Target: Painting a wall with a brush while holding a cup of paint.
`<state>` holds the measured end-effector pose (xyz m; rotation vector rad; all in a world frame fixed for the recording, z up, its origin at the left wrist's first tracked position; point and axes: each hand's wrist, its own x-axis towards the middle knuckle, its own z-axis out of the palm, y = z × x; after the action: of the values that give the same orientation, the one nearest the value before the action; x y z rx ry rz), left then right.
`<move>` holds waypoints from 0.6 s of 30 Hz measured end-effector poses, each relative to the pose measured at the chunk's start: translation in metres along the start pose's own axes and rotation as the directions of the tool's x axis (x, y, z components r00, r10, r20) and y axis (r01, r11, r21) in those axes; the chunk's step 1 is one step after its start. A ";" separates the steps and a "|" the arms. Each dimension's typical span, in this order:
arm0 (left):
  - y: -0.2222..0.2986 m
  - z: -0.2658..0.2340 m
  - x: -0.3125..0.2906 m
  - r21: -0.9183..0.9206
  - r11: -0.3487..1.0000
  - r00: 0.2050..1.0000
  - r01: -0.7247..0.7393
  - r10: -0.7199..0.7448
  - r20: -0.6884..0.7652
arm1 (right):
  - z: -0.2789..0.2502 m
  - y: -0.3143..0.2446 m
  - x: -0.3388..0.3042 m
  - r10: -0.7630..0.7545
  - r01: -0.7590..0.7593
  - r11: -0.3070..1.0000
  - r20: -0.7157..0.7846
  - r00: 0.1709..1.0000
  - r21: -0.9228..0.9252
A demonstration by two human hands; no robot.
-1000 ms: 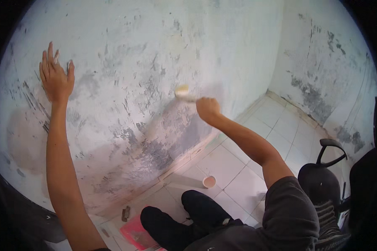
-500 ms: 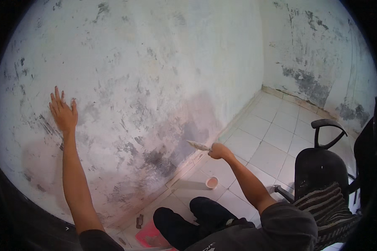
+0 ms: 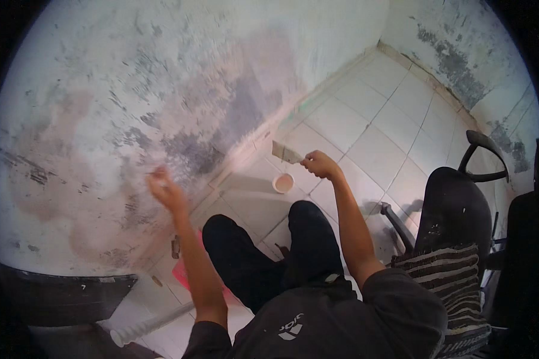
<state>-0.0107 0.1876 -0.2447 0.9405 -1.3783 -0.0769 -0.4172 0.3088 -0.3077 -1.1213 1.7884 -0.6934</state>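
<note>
My right hand [image 3: 321, 164] grips the handle of a flat paintbrush [image 3: 286, 152]. Its broad pale end points left, above the tiled floor and away from the wall. Below the brush stands a small white cup [image 3: 283, 183] with something pinkish in it. My left hand [image 3: 165, 189] is in front of the lower part of the patchy wall [image 3: 156, 78]. Motion smears its fingers, and whether they touch the wall cannot be made out.
A black chair [image 3: 455, 209] with a striped cloth [image 3: 446, 281] over it stands at right. Beside my left leg, a bright pink object [image 3: 179, 274] shows partly. A small dark block [image 3: 175, 248] lies near the wall base. A pale ridged tube [image 3: 150, 326] and black furniture [image 3: 66, 299] are lower left.
My left hand has left the wall, where it lay flat with fingers spread, and come down and right. The brush has turned its broad side into view. My view has tilted downward.
</note>
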 end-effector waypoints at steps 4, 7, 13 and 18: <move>0.024 0.065 -0.115 -0.099 0.967 0.676 0.233 -0.088 0.732 | -0.007 0.026 0.014 -0.027 0.013 0.938 -0.036 0.999 -0.347; 0.006 0.094 -0.178 0.248 0.943 0.285 0.221 -0.306 0.908 | 0.000 0.047 0.026 0.079 -0.080 0.869 -0.024 0.997 -0.488; -0.021 0.135 -0.241 0.500 0.857 0.037 -0.129 -0.499 0.866 | 0.033 0.055 0.035 0.119 -0.114 0.831 -0.026 0.993 -0.545; -0.003 0.166 -0.239 0.530 0.824 -0.080 -0.202 -0.553 0.829 | 0.032 0.061 0.040 0.225 -0.164 0.843 0.058 0.973 -0.513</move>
<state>-0.2095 0.2323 -0.4518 1.7156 -2.8152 -0.8833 -0.4208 0.2989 -0.3865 -1.2589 2.0055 -0.0211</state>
